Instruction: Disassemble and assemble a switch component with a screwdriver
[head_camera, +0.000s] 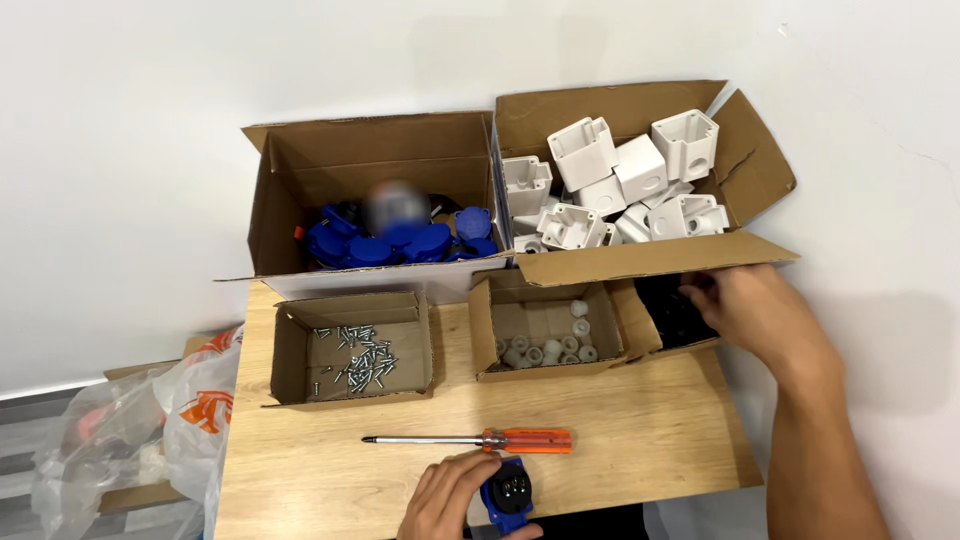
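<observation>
Your left hand (445, 497) grips a blue socket (508, 493) at the surface's (640, 440) near edge, beside the screwdriver (480, 440); your right hand (745, 305) reaches, fingers curled, into a box of black parts (672, 312).

Five open brown cardboard boxes (370, 160) stand on the wooden surface (640, 440). One orange-handled screwdriver (470, 440) lies there, and one blue round socket part (507, 492). About nine white plastic housings (640, 170) fill one box; roughly ten small white plastic grommets (545, 350) sit in another.
</observation>
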